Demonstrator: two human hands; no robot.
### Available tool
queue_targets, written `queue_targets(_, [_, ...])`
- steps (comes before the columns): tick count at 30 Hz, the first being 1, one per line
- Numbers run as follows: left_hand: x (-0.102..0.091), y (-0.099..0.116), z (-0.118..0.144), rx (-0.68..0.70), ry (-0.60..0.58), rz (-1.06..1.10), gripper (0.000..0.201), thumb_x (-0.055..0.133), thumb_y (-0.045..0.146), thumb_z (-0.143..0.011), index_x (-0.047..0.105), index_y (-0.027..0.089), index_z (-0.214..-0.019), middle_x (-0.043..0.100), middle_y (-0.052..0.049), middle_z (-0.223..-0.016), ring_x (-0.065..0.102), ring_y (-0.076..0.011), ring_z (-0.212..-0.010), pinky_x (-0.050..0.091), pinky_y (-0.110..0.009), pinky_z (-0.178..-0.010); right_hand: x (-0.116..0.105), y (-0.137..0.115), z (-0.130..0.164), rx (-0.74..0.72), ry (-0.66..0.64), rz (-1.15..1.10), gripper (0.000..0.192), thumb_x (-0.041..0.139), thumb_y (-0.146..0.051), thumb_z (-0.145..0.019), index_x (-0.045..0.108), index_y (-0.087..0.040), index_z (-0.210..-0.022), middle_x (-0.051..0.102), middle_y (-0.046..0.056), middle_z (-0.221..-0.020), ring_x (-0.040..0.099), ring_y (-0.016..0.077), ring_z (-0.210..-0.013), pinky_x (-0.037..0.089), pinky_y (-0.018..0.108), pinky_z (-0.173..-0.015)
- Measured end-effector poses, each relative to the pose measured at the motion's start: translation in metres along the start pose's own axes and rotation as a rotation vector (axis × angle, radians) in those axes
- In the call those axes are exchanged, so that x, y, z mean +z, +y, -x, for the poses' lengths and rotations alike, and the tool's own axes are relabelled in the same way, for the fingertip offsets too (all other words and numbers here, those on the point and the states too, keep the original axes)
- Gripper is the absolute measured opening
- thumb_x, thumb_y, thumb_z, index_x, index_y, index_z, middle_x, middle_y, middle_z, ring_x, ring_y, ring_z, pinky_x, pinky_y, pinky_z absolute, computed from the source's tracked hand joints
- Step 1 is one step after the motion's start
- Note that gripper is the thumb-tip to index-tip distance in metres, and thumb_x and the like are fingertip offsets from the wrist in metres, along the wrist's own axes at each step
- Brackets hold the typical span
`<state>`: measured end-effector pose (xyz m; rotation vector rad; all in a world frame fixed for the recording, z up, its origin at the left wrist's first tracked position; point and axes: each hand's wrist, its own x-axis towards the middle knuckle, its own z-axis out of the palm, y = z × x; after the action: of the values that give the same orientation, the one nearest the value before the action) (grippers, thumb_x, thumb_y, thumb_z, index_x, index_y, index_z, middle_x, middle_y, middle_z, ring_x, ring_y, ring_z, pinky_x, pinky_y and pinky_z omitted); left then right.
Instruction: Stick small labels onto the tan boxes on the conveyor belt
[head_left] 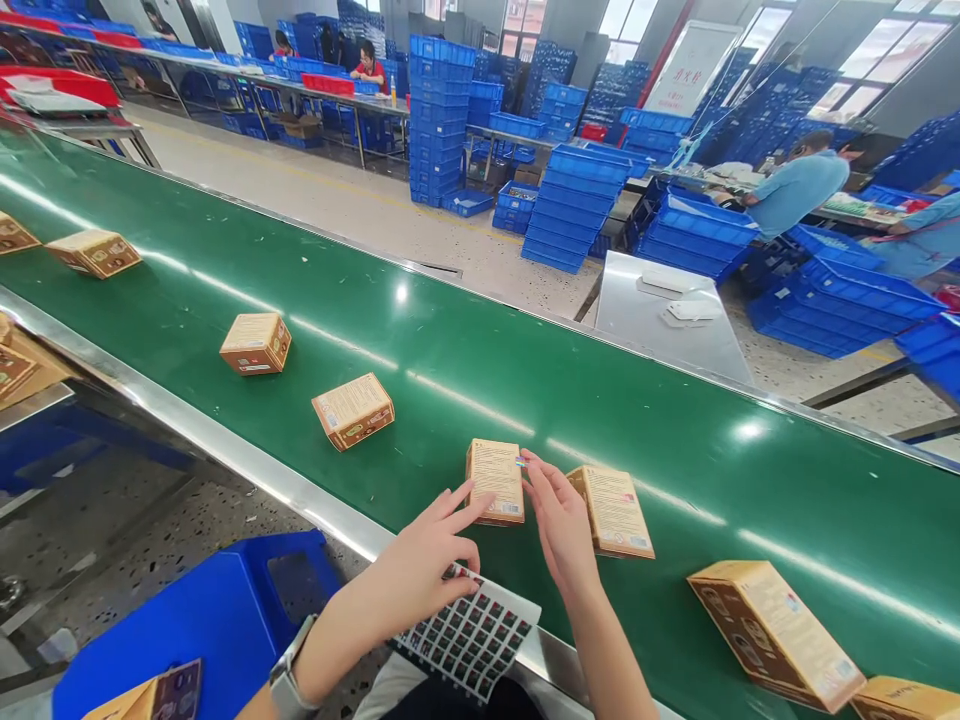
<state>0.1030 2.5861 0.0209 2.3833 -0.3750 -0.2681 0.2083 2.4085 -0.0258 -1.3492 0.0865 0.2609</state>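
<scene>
Head view, entry list. Green conveyor belt (420, 490), one, running from upper left to lower right. Brown carton (495, 475), one, printed cream face up, lying on the belt toward its near edge, between the two hands. Left hand (435, 555): index and middle fingers apart, laid on the carton's face; thumb and folded fingers clamped on a sticker sheet (480, 635), which overlaps the belt's near edge. Right hand (559, 515): thumb and index finger together, pinched on a small shiny sticker (520, 462) at the carton's right edge. Second carton (621, 510), just beside the right hand, partly hidden by it. Larger carton (776, 635), well apart, toward the belt's lower right. Row of cartons (352, 410), four, spaced toward the belt's upper left, the last cut by the frame. Wristwatch (289, 675), one, left wrist.
</scene>
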Motion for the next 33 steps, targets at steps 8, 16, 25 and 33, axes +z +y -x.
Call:
queue_targets(8, [0.020, 0.008, -0.008, 0.038, -0.003, -0.006, 0.010, 0.070, 0.010, -0.080, 0.071, 0.018, -0.076, 0.027, -0.002, -0.163, 0.020, -0.0284, -0.152, 0.035, -0.044, -0.119, 0.001, 0.008, 0.007, -0.048, 0.168, 0.084, 0.032, 0.073, -0.048, -0.076, 0.066, -0.018, -0.082, 0.064, 0.012, -0.130, 0.064, 0.0276, -0.111, 0.053, 0.038, -0.088])
queue_targets(16, [0.028, 0.015, -0.013, 0.156, 0.023, -0.043, 0.010, 0.070, 0.010, -0.079, 0.072, 0.019, -0.076, 0.028, 0.001, -0.163, 0.023, -0.0279, -0.152, 0.033, -0.044, -0.120, -0.010, 0.001, 0.017, -0.195, 0.239, 0.376, 0.029, 0.065, -0.048, -0.082, 0.059, -0.020, -0.082, 0.064, 0.013, -0.123, 0.064, 0.0269, -0.106, 0.051, 0.039, -0.087])
queue_targets(25, [0.027, 0.030, -0.018, 0.138, -0.025, -0.057, 0.003, 0.073, 0.016, -0.082, 0.071, 0.019, -0.081, 0.034, -0.007, -0.161, 0.033, -0.0316, -0.147, 0.036, -0.046, -0.115, -0.034, -0.026, 0.011, -0.254, 0.371, 0.723, 0.044, 0.059, -0.049, -0.087, 0.051, -0.019, -0.117, 0.063, 0.014, -0.117, 0.068, 0.0243, -0.084, 0.051, 0.036, -0.069])
queue_targets(33, [-0.011, 0.034, -0.004, -0.252, 0.110, 0.224, 0.011, 0.063, 0.029, -0.092, 0.073, 0.027, -0.096, 0.076, 0.005, -0.089, 0.066, -0.0170, -0.080, 0.043, -0.030, -0.079, -0.018, -0.062, 0.074, -0.685, -0.337, 0.922, 0.017, 0.055, -0.029, -0.097, 0.064, -0.027, -0.112, 0.073, 0.003, -0.102, 0.068, 0.0215, -0.094, 0.052, 0.033, -0.082])
